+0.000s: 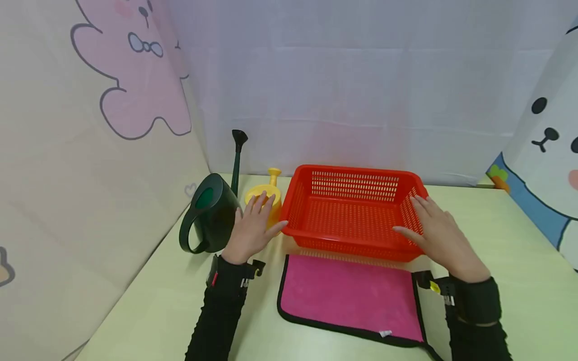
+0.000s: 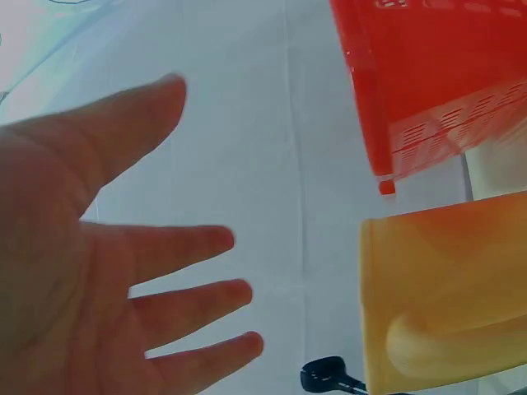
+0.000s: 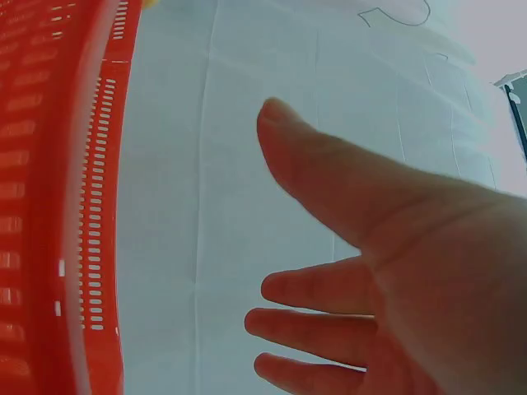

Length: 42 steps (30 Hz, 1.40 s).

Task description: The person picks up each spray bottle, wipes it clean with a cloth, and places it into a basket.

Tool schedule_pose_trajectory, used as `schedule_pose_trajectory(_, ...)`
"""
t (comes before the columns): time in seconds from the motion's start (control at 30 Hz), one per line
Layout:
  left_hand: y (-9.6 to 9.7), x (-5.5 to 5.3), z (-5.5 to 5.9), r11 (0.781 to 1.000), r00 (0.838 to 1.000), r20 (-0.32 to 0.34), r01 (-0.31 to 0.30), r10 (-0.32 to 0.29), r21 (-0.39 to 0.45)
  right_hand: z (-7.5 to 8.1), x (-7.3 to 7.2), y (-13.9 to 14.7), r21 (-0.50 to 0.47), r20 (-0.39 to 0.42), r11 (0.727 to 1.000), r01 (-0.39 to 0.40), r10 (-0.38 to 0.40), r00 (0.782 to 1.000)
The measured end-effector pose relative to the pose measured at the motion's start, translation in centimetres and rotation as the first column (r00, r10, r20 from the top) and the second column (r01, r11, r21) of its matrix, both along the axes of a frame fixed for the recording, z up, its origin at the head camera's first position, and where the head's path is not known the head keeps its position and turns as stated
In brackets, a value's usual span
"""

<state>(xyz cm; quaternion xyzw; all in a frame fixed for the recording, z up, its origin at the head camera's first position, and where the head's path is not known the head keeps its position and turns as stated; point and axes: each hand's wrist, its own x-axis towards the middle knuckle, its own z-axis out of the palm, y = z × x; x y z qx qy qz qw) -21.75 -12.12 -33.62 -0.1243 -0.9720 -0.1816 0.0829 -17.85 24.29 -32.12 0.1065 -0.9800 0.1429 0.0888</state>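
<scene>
A red plastic basket (image 1: 352,242) with slotted walls stands on the table between my two hands. My left hand (image 1: 250,230) is spread with straight fingers beside its left end, overlapping a small yellow watering can (image 1: 275,210) in the head view. In the left wrist view, that palm holds nothing, with the yellow can's wall (image 2: 461,280) beyond the fingers. At the basket's right end hovers my right hand (image 1: 440,238), fingers extended and thumb apart. The right wrist view shows a gap between those fingers and the red rim (image 3: 70,206).
A dark green watering can (image 1: 219,220) with a long upright spout stands left of my left hand. In front of the basket lies a pink cloth mat (image 1: 347,296) with black edging. A pale curtain (image 1: 343,100) hangs behind the table, and cartoon-printed sheets flank both sides.
</scene>
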Motion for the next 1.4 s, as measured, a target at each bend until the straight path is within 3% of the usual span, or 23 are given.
schedule_pose_trajectory(0.1, -0.5, 0.0, -0.1, 0.992, 0.997, -0.065, -0.021, 0.029, 0.123, -0.2, 0.1, -0.6, 0.035, -0.036, 0.998, -0.046, 0.047, 0.998)
schedule_pose_trajectory(0.2, -1.2, 0.0, -0.6, 0.959, 0.993, -0.084, -0.061, 0.087, 0.276, -0.6, 0.3, -1.4, 0.064, -0.117, 0.988, -0.138, 0.144, 0.983)
schedule_pose_trajectory(0.3, -2.0, -0.2, -1.7, 0.908, 0.990, -0.048, -0.105, 0.136, 0.406, -1.2, 0.5, -2.5, 0.087, -0.220, 0.961, -0.263, 0.276, 0.936)
schedule_pose_trajectory(0.4, -2.5, -0.8, -3.3, 0.870, 0.991, 0.022, -0.130, 0.135, 0.475, -1.6, 0.9, -3.8, 0.104, -0.260, 0.920, -0.377, 0.391, 0.883)
schedule_pose_trajectory(0.57, -2.3, -2.4, -4.9, 0.872, 0.978, 0.175, -0.180, 0.111, 0.454, -1.8, 1.7, -6.0, 0.103, -0.121, 0.867, -0.488, 0.498, 0.859)
schedule_pose_trajectory(0.7, -1.6, -3.7, -5.2, 0.875, 0.979, 0.177, -0.173, 0.102, 0.451, -1.9, 1.7, -6.8, 0.118, -0.012, 0.850, -0.514, 0.519, 0.855)
schedule_pose_trajectory(0.77, -1.3, -4.3, -5.4, 0.862, 0.980, 0.167, -0.176, 0.108, 0.476, -2.1, 1.6, -7.0, 0.125, 0.026, 0.851, -0.509, 0.511, 0.859)
schedule_pose_trajectory(0.97, -0.8, -5.2, -6.3, 0.743, 0.967, 0.200, -0.250, 0.159, 0.621, -2.9, 1.3, -7.5, 0.137, 0.119, 0.845, -0.517, 0.504, 0.855)
schedule_pose_trajectory(1.03, -0.6, -5.4, -6.6, 0.720, 0.965, 0.188, -0.260, 0.181, 0.644, -3.2, 1.3, -7.7, 0.149, 0.129, 0.838, -0.525, 0.510, 0.850)
schedule_pose_trajectory(1.17, -0.5, -5.7, -6.9, 0.694, 0.961, 0.136, -0.270, 0.243, 0.667, -3.7, 1.3, -8.0, 0.147, 0.147, 0.834, -0.532, 0.514, 0.845)
schedule_pose_trajectory(1.27, -0.7, -5.6, -6.2, 0.650, 0.948, 0.099, -0.280, 0.302, 0.707, -4.1, 1.4, -8.3, 0.140, 0.170, 0.824, -0.549, 0.526, 0.834)
schedule_pose_trajectory(1.4, -1.2, -4.8, -4.2, 0.606, 0.923, -0.013, -0.242, 0.384, 0.758, -4.7, 1.6, -8.6, 0.120, 0.214, 0.806, -0.580, 0.549, 0.808)
